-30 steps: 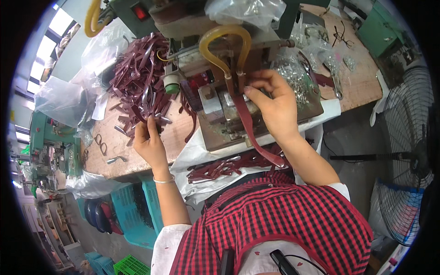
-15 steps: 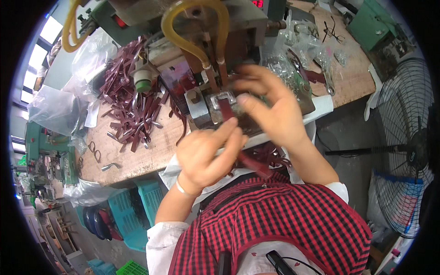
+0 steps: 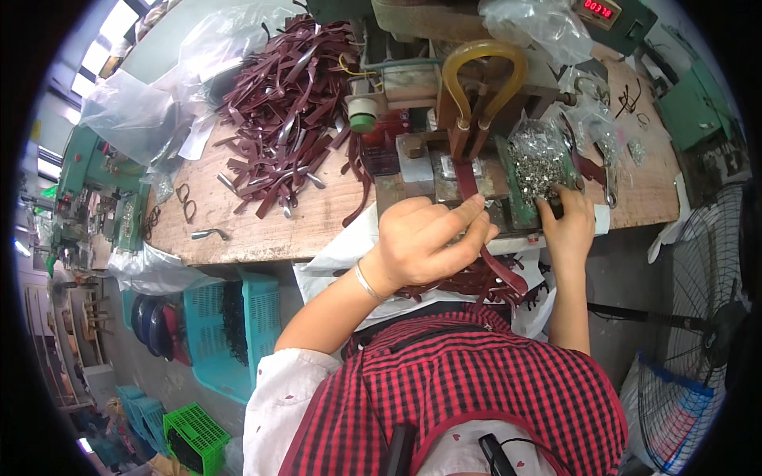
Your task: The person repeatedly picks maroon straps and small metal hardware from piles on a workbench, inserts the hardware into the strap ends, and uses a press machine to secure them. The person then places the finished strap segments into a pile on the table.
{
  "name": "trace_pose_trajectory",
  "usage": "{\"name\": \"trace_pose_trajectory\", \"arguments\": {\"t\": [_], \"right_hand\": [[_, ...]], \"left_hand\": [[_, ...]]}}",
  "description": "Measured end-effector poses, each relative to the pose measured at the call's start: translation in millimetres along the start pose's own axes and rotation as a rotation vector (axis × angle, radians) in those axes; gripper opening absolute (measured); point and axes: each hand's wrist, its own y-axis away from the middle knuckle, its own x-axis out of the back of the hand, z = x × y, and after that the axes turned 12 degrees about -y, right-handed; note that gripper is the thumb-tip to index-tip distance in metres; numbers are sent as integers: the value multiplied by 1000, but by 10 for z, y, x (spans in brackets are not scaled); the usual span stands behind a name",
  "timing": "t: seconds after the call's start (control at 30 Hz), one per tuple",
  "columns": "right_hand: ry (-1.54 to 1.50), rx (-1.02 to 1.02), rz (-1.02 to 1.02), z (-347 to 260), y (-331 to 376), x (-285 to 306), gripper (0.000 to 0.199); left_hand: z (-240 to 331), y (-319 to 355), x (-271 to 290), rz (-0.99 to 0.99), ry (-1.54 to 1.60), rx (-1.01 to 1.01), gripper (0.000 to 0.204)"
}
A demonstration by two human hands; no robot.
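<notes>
My left hand (image 3: 429, 242) pinches a dark red eyeglass temple (image 3: 467, 181) between thumb and fingertips. The far end of the temple lies on a small metal fixture (image 3: 447, 168), under the two copper-coloured prongs (image 3: 470, 144) of a bench machine. Its curved near end hangs out below my hand, toward my apron. My right hand (image 3: 573, 226) is at the near right edge of a green tray (image 3: 520, 208) of small shiny metal parts (image 3: 536, 165). Its thumb and index finger are apart, with the fingertips by the parts; nothing shows held.
A large heap of dark red temples (image 3: 290, 111) covers the bench's left side. More temples (image 3: 452, 284) lie on white cloth at my lap. A yellow hose (image 3: 486, 54) loops above the prongs. Pliers (image 3: 611, 186) and plastic bags lie right of the tray; a fan (image 3: 706, 317) stands beyond.
My right hand has left the fixture area and moved right to the tray of metal parts. My left hand still holds the temple at the machine. The whole view has shifted.
</notes>
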Motion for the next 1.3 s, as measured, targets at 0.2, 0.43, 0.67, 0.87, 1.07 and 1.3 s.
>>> {"name": "trace_pose_trajectory", "arguments": {"t": [0.2, 0.43, 0.67, 0.87, 1.07, 1.3], "right_hand": [[-78, 22, 65, -111, -183, -282, 15], [-14, 125, 93, -19, -218, -230, 13], [-290, 133, 130, -177, -428, -493, 11], [-451, -119, 125, 25, -236, -271, 15], [-387, -135, 212, 120, 99, -36, 14], [-877, -321, 49, -264, -1, 136, 17]], "left_hand": [[267, 303, 281, -54, 154, 312, 29], [-550, 390, 1049, 22, -391, 848, 11], [-1827, 1330, 133, -736, -1019, 420, 9], [-1796, 952, 138, -212, -489, 708, 9], [-2025, 1527, 415, 170, 413, 1378, 19], [-1290, 1275, 393, 103, 567, 1396, 28]]}}
